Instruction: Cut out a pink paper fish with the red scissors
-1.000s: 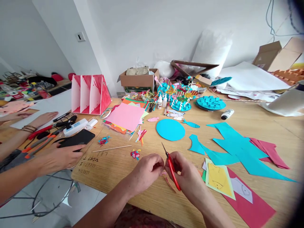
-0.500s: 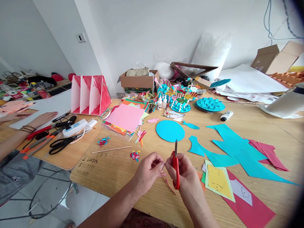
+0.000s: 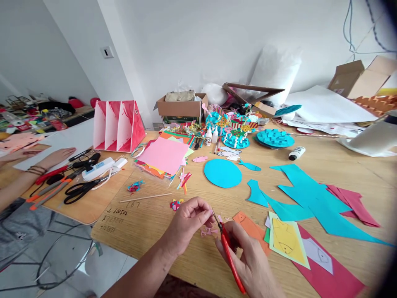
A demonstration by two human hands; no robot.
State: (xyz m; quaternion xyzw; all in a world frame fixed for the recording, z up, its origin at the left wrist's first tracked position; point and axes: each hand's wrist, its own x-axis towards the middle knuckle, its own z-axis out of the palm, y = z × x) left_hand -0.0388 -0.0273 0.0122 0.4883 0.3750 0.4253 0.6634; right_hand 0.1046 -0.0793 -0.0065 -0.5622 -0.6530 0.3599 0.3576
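My right hand (image 3: 245, 256) grips a pair of red-handled scissors (image 3: 228, 252); the blades point up and left, to my left fingertips. My left hand (image 3: 192, 223) pinches a small piece of pink paper, mostly hidden by the fingers. Below the hands lie pink paper scraps (image 3: 208, 231). Right of the scissors is an orange paper with a drawn fish (image 3: 248, 223), beside a yellow paper with fish outlines (image 3: 283, 238). A blue paper oval (image 3: 222, 173), a blue paper fish (image 3: 250, 166) and a pink paper fish (image 3: 200, 159) lie farther back.
Blue paper offcuts (image 3: 316, 194) and red paper (image 3: 328, 269) lie at right. Coloured sheets (image 3: 164, 155), a wooden stick (image 3: 145, 198) and confetti piles lie at left. Glue bottles (image 3: 209, 135) and blue discs (image 3: 274, 138) stand behind. Another person's hand (image 3: 62, 156) rests at far left, near black scissors (image 3: 79, 190).
The scissors have swung from upright in my right hand to a cutting hold, blades at my left fingertips. My right hand has moved down and right, uncovering the orange paper.
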